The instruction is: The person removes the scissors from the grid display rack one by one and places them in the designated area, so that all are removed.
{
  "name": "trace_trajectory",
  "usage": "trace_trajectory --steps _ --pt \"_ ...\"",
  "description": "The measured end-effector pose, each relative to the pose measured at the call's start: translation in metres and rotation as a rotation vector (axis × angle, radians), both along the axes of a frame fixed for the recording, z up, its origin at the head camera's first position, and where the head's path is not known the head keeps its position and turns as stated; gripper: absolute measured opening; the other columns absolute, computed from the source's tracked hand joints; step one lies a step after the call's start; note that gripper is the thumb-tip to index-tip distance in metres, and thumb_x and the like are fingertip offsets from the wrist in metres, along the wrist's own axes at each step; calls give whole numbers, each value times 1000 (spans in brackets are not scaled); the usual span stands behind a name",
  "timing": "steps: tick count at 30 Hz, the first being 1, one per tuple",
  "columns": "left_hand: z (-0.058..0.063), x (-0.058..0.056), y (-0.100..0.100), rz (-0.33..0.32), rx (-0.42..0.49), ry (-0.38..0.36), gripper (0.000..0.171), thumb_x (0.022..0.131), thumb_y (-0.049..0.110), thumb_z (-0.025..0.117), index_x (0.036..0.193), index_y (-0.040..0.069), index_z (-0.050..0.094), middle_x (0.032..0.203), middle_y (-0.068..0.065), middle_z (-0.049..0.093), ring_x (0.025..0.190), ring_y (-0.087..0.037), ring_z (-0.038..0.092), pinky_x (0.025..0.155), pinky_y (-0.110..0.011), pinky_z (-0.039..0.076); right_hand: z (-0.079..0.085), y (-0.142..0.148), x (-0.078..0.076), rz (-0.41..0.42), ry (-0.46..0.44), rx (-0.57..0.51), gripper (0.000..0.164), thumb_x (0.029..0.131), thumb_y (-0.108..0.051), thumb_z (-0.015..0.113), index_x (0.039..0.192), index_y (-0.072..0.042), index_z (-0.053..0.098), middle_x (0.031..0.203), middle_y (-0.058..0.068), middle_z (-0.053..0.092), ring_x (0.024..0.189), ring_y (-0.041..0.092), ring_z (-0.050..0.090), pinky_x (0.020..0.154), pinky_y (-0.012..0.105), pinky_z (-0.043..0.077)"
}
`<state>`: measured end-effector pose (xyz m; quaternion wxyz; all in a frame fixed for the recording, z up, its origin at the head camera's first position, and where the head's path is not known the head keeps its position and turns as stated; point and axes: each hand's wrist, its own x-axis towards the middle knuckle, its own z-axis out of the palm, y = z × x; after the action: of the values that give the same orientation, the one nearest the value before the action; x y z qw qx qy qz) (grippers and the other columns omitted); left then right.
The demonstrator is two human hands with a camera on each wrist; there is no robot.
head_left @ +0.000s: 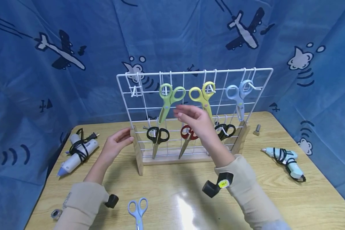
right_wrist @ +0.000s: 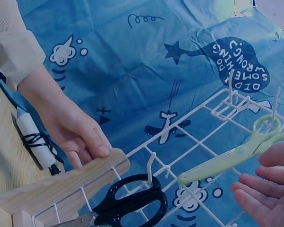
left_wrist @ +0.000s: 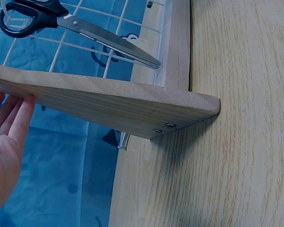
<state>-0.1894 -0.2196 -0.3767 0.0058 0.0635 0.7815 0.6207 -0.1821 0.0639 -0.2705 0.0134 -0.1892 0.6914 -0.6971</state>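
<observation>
A white wire rack (head_left: 172,72) with wooden ends stands on the table. My left hand (head_left: 117,143) holds its left wooden end (left_wrist: 109,101), thumb on one edge and fingers on the other face. My right hand (head_left: 196,119) is raised before the grid, fingers loosely bent and holding nothing. Just beside its fingertips hang green scissors (head_left: 167,100). Yellow scissors (head_left: 202,94) and light blue scissors (head_left: 240,95) hang further right. Below are black scissors (head_left: 158,137), red-handled scissors (head_left: 185,137), partly hidden by my right hand, and another black-handled pair (head_left: 225,131).
A white hook (head_left: 134,91) hangs at the rack's upper left. Blue scissors (head_left: 138,210) lie at the table's front. A white glue gun (head_left: 77,156) with wrapped cord lies left, a mint glue gun (head_left: 287,161) right. A bolt (head_left: 257,130) lies behind, a small metal piece (head_left: 56,214) front left.
</observation>
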Motion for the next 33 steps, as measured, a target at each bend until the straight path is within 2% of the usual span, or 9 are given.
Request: trace_trajectory --steps 11,14,18,21,24,25,27,31,33 --pt "0 3 -1 10 -4 9 58 80 26 59 127 1 36 126 -17 40 112 -23 42 86 -20 42 -4 -13 -15 -5 -25 -33 31 82 -8 55 111 4 52 103 19 57 88 20 59 81 32 48" --pt "-7 -1 -3 0 -4 39 57 80 27 59 127 3 37 126 -16 41 112 -25 42 88 -26 42 -3 -14 -16 -3 -40 -36 31 82 -7 55 110 4 52 103 20 57 88 22 59 80 30 48" --pt "-29 -15 -14 -56 71 104 54 79 24 60 127 8 40 126 -13 42 111 -20 44 86 -27 44 -3 -15 -17 -12 -63 -32 30 82 -7 55 109 5 52 102 20 57 89 24 58 78 27 49" --pt "-24 -12 -11 -54 60 87 54 80 24 59 127 7 39 126 -14 41 111 -21 44 87 -28 44 -4 -17 -17 -27 -73 -27 29 81 -6 56 107 5 52 102 20 57 87 25 59 77 26 49" --pt "-8 -2 -2 -18 -21 46 57 80 28 58 128 4 36 127 -17 39 113 -26 42 90 -31 42 -3 -19 -17 -46 -66 -27 27 80 -5 56 105 6 53 101 20 57 84 24 60 75 27 50" --pt "-13 -6 -4 -18 -19 48 57 80 27 58 128 5 36 127 -17 39 113 -26 42 90 -31 42 -4 -19 -17 -50 -63 -29 27 80 -5 56 105 7 53 100 20 58 83 24 60 75 27 50" --pt "-36 -21 -14 -17 15 69 54 80 25 59 128 8 38 126 -14 41 112 -23 43 88 -28 43 -4 -21 -17 -58 -55 -39 26 80 -4 57 103 7 53 98 21 58 81 24 60 74 28 51" --pt "-103 -64 -44 -6 15 131 50 79 25 59 126 21 42 124 -4 45 109 -17 46 82 -25 47 -5 -24 -17 -71 -31 -49 25 79 -6 58 100 6 54 95 19 59 76 21 61 73 28 51" --pt "-125 -77 -53 6 4 149 50 79 27 60 125 25 41 124 0 45 109 -16 46 83 -27 47 -11 -24 -22 -58 -13 -77 24 78 -10 60 98 3 56 92 16 61 74 19 61 71 27 52"
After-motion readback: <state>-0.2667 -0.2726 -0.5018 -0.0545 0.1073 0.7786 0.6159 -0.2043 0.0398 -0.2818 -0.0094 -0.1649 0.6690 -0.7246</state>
